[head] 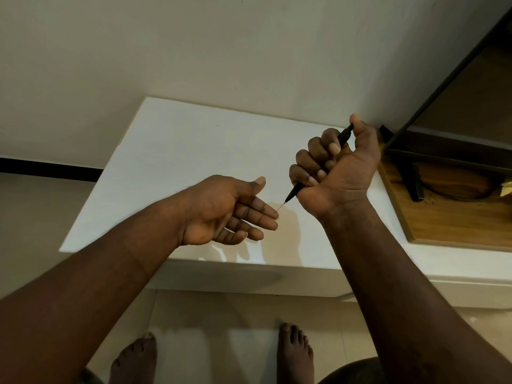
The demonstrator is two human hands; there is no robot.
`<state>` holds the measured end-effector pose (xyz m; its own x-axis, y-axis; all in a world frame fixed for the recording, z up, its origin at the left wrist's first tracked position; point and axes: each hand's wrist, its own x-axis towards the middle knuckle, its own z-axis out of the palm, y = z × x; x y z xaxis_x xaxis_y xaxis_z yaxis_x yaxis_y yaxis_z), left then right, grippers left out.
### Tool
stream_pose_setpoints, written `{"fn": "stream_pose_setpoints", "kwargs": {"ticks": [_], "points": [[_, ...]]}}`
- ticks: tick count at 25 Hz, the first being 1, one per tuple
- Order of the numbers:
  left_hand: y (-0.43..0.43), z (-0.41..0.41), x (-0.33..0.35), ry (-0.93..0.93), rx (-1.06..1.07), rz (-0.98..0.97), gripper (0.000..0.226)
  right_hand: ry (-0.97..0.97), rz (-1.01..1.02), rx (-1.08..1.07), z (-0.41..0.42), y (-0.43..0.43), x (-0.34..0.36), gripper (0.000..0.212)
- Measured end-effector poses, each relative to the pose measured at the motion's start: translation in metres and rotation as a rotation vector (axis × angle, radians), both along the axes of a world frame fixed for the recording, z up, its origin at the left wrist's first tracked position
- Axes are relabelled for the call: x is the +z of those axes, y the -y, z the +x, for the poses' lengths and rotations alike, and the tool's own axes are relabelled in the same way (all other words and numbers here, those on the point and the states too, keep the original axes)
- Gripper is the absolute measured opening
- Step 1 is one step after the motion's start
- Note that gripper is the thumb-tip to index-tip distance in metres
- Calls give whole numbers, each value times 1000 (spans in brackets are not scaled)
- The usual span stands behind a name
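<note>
My right hand (336, 166) grips a thin black tool (296, 191) in a fist, with the thumb over its top end. A fine needle-like tip sticks out below the fist and points down and left. My left hand (230, 212) is held palm up with straight fingers, above the white tabletop (171, 162). The needle tip reaches the tip of a left finger; whether it touches I cannot tell. Most of the tool's shaft is hidden inside the fist.
A wooden board (448, 223) lies on the right of the table under a dark frame stand (415, 184) and a black cable. A white wall rises behind. Bare feet (295, 353) stand on the tiled floor below the table's front edge.
</note>
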<state>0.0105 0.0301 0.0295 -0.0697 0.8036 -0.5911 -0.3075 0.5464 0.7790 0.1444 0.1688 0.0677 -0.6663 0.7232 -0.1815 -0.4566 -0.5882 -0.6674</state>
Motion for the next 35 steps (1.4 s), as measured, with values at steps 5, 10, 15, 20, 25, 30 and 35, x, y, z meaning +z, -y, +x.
{"fn": "stream_pose_setpoints", "kwargs": {"ticks": [5, 10, 15, 20, 25, 30, 35], "points": [[0, 0, 1, 33, 6, 15, 58, 3, 4, 7, -1, 0, -1, 56], [1, 0, 1, 57, 8, 28, 59, -3, 3, 11, -1, 1, -2, 57], [0, 0, 2, 67, 9, 37, 59, 3, 0, 13, -2, 2, -2, 57], [1, 0, 2, 67, 11, 44, 59, 6, -2, 9, -2, 2, -3, 57], [1, 2, 4, 81, 28, 50, 59, 5, 1, 14, -2, 3, -3, 57], [1, 4, 6, 102, 55, 59, 59, 9, 0, 14, -2, 4, -4, 56], [1, 6, 7, 161, 94, 48, 58, 17, 8, 1, -2, 5, -5, 57]]}}
